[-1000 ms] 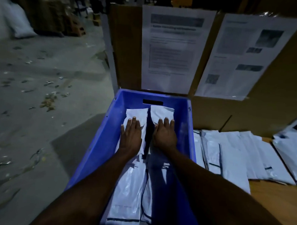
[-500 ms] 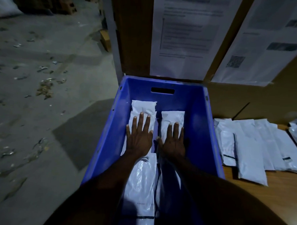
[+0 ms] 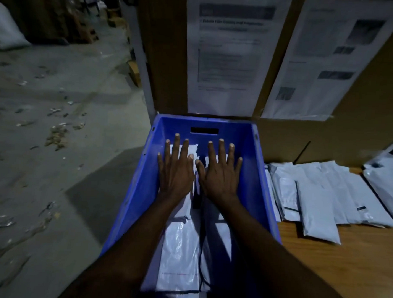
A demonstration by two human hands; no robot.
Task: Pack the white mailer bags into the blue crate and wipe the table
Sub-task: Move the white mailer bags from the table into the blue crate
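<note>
The blue crate point(image 3: 257, 174) stands at the left end of the wooden table point(image 3: 334, 267). Two rows of white mailer bags point(image 3: 180, 249) lie flat inside it. My left hand point(image 3: 175, 170) and my right hand point(image 3: 219, 174) are side by side over the far ends of those rows, palms down, fingers straight and spread. Whether the palms touch the bags I cannot tell. Neither hand holds anything. More white mailer bags point(image 3: 319, 199) lie overlapping on the table to the right of the crate.
A brown cardboard wall point(image 3: 163, 57) rises behind the crate, with printed sheets point(image 3: 229, 55) taped to it. To the left the concrete floor point(image 3: 45, 142) is littered with scraps. A further white bag point(image 3: 388, 179) lies at the right edge.
Both hands have come up from pressing on the bags and now spread wider nearer the crate's far wall. The camera has tilted.
</note>
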